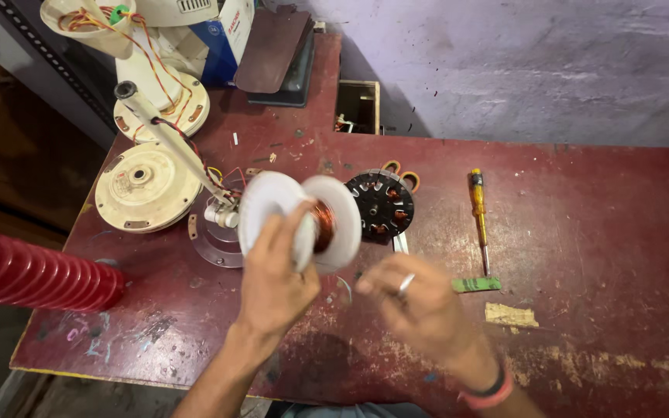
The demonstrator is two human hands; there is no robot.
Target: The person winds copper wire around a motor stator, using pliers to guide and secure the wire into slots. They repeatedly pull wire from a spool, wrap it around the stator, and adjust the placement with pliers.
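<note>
A: Hands first: what do they hold?

B: Left hand point(272, 282) grips a white spool point(301, 220) of copper wire, raised over the red table point(598, 232), likely so it can turn freely. Right hand point(420, 306) is blurred, loosely curled, holding nothing I can see.

A: And around them?

B: Cream fan housing point(145, 186) on the left; black stator point(382, 203) just behind the spool; yellow screwdriver point(478, 217) to the right.
</note>
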